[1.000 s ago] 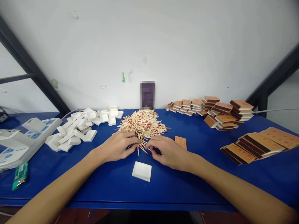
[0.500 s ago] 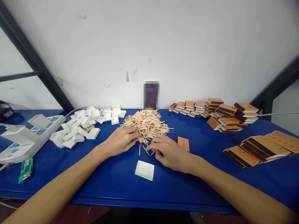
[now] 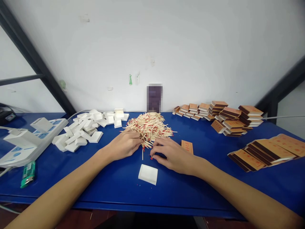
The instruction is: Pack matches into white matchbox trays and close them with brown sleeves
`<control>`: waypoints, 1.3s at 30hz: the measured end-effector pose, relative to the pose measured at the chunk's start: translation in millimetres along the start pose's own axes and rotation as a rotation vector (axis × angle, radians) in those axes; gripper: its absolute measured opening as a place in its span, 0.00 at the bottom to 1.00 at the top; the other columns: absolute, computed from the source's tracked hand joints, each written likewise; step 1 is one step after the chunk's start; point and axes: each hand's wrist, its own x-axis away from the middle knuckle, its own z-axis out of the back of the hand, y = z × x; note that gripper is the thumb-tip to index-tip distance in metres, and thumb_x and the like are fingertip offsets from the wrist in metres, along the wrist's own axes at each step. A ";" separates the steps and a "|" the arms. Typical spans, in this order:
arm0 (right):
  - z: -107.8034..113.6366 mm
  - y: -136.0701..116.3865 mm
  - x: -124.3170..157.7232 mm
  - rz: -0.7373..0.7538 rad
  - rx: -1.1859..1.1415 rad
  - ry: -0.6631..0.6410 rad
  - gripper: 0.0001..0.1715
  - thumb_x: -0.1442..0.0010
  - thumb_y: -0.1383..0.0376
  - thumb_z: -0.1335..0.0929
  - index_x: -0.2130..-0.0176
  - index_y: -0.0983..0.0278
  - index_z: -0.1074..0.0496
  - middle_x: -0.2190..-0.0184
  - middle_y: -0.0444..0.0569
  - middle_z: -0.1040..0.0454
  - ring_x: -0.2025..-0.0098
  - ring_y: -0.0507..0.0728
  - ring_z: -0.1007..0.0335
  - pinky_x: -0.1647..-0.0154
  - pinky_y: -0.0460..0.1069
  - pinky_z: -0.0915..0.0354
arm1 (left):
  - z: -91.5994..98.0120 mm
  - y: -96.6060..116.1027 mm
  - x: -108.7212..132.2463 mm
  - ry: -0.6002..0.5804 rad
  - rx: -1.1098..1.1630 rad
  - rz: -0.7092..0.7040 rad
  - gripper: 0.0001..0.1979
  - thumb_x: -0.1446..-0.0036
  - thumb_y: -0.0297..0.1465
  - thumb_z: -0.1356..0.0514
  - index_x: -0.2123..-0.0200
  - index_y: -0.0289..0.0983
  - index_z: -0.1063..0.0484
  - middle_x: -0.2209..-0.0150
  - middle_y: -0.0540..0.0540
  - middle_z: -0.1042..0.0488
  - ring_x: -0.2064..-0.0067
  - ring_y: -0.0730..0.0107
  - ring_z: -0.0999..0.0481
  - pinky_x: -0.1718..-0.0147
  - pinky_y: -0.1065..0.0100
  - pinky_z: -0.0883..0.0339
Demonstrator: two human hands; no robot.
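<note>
A large heap of red-tipped matches [image 3: 152, 125] lies on the blue table in front of me. My left hand [image 3: 127, 143] rests against the heap's near left side, fingers curled in; its fingertips are hidden, so I cannot make out what they hold. Just right of it, my right hand [image 3: 168, 154] pinches a few matches [image 3: 152, 157] between thumb and fingers, their red heads showing below the fingertips. One loose match [image 3: 142, 154] lies between the hands. Closer to me sits a white matchbox tray [image 3: 148, 174]. Beyond my right wrist is an orange matchbox sleeve [image 3: 187, 146], partly covered.
White inner trays [image 3: 82, 130] are piled at the left, near a power strip [image 3: 35, 143] and a green packet [image 3: 28, 174]. Stacked matchboxes [image 3: 228, 116] stand at the back right, with flattened sleeves [image 3: 264, 151] in front. A wall closes the table's far side.
My right hand has closed on the loose matches that lay spread under its fingertips and drawn them together. My left hand has barely moved beside the heap.
</note>
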 end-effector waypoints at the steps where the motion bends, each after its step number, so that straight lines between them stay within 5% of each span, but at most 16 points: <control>1: 1.0 0.6 0.6 -0.001 0.001 -0.004 0.07 0.35 0.68 0.35 0.61 0.63 0.26 0.60 0.49 0.29 0.56 0.56 0.34 0.52 0.53 0.40 | 0.0 -0.7 0.4 -0.009 0.008 -0.010 0.12 0.34 0.27 0.48 0.60 0.37 0.24 0.69 0.47 0.27 0.66 0.68 0.30 0.63 0.65 0.43; 10: 6.2 1.0 3.6 -0.047 -0.036 -0.072 0.06 0.35 0.66 0.34 0.63 0.63 0.26 0.64 0.48 0.28 0.61 0.55 0.34 0.57 0.51 0.39 | 0.8 -1.0 2.8 -0.077 0.027 -0.019 0.13 0.32 0.27 0.52 0.58 0.37 0.27 0.67 0.48 0.27 0.68 0.70 0.28 0.71 0.69 0.40; 19: 17.5 5.8 1.8 -0.144 0.057 0.040 0.17 0.28 0.62 0.45 0.65 0.63 0.35 0.69 0.47 0.30 0.67 0.54 0.37 0.65 0.49 0.43 | -2.5 8.2 -1.1 0.031 0.000 -0.068 0.13 0.33 0.27 0.51 0.53 0.39 0.28 0.63 0.46 0.29 0.63 0.67 0.31 0.63 0.66 0.38; 24: 25.3 3.1 3.4 -0.151 0.062 -0.016 0.21 0.29 0.58 0.44 0.71 0.63 0.37 0.74 0.45 0.33 0.71 0.53 0.40 0.67 0.49 0.46 | 10.0 9.4 0.1 0.021 0.069 0.010 0.10 0.37 0.32 0.47 0.67 0.36 0.28 0.71 0.48 0.29 0.67 0.67 0.32 0.62 0.63 0.39; 29: 26.2 -6.1 4.4 -0.070 -0.006 -0.131 0.15 0.34 0.62 0.36 0.72 0.63 0.35 0.73 0.42 0.31 0.72 0.50 0.41 0.69 0.47 0.47 | 14.9 11.2 0.1 -0.068 0.128 0.012 0.10 0.40 0.33 0.46 0.72 0.36 0.30 0.74 0.49 0.30 0.69 0.68 0.34 0.64 0.63 0.41; 39: 11.5 -3.0 5.4 -0.107 0.030 -0.064 0.07 0.37 0.62 0.32 0.61 0.63 0.33 0.62 0.47 0.29 0.63 0.55 0.35 0.63 0.49 0.42 | 13.2 15.3 -1.5 -0.144 0.144 0.036 0.11 0.43 0.35 0.43 0.75 0.37 0.35 0.73 0.49 0.31 0.67 0.66 0.34 0.62 0.62 0.44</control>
